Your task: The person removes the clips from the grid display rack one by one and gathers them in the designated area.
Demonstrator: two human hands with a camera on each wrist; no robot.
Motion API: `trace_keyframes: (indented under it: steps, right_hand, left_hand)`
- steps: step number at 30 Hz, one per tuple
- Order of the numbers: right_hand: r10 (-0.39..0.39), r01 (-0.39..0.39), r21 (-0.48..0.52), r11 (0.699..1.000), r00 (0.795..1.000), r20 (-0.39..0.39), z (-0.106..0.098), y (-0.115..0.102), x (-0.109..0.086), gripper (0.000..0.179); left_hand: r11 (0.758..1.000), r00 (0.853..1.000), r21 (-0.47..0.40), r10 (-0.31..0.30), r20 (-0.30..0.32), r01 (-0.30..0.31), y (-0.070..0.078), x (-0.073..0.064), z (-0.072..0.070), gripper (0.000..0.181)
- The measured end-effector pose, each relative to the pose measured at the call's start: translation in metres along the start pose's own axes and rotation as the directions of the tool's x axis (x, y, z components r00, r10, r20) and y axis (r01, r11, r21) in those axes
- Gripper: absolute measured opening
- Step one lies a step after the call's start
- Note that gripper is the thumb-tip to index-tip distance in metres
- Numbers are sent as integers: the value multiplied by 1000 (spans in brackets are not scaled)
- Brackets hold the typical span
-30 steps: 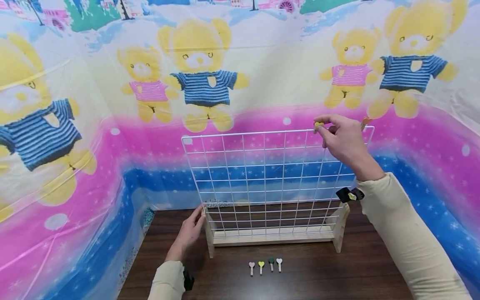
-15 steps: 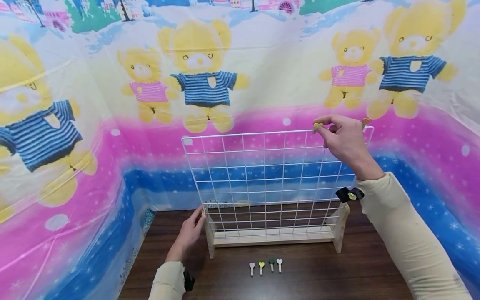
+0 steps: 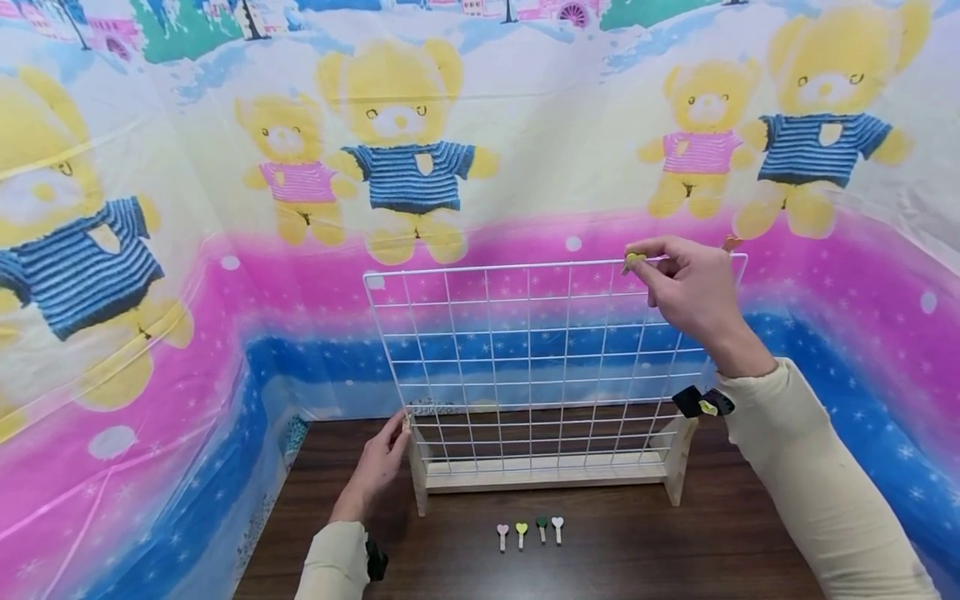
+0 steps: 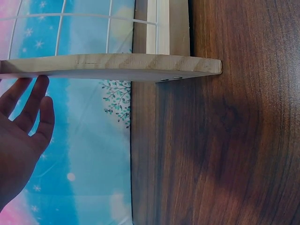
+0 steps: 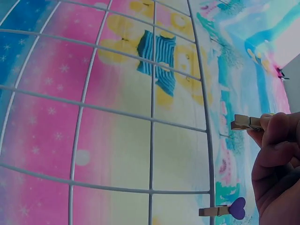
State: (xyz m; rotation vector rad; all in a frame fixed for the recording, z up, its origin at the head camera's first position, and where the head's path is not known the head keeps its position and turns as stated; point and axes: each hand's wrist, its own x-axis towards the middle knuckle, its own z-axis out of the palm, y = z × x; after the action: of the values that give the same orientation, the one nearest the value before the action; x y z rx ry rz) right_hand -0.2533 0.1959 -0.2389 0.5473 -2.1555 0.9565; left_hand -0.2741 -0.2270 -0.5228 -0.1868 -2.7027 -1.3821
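My right hand (image 3: 693,283) pinches a small wooden clothespin with a yellow heart (image 3: 634,260) at the top rail of a white wire grid (image 3: 528,362). In the right wrist view the clothespin (image 5: 246,123) appears apart from the rail, its heart mostly hidden by my fingers. A clothespin with a purple heart (image 5: 237,208) is clipped on that rail nearby. My left hand (image 3: 378,462) touches the grid's wooden side support (image 3: 417,471). Its fingertips rest against the support's outer face (image 4: 117,74) in the left wrist view.
Several heart clothespins lie in a row before the stand: pink (image 3: 502,533), yellow (image 3: 521,533), green (image 3: 542,527) and white (image 3: 557,529). An orange heart (image 3: 732,242) shows at the grid's top right corner. Behind the dark wooden table (image 3: 637,550) hangs a bear-print cloth (image 3: 525,175).
My right hand and its clothespin have shifted slightly lower in the head view, and the clothespin has tilted. My left hand stays at the support.
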Motion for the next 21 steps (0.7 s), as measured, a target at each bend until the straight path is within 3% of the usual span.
trace_keyframes:
  steps: [5, 8, 14, 21]
  right_hand:
    - [-91, 91, 5, 996, 996, 15, 3, 1, -11, 17]
    - [-106, 105, 11, 994, 994, 36, 6, 2, -20, 16]
    - [-82, 83, -6, 997, 992, 94, 14, 8, -42, 16]
    - [-43, 48, -19, 999, 982, 185, 29, 20, -69, 18]
  left_hand:
    - [1000, 1000, 11, 17, -8, -17, 0, 0, 0, 47]
    - [1000, 1000, 9, 20, -14, -20, 0, 0, 1, 47]
    - [999, 999, 10, 35, -18, -35, -1, -1, 1, 48]
    - [1000, 1000, -9, 14, -7, -14, -1, 0, 1, 46]
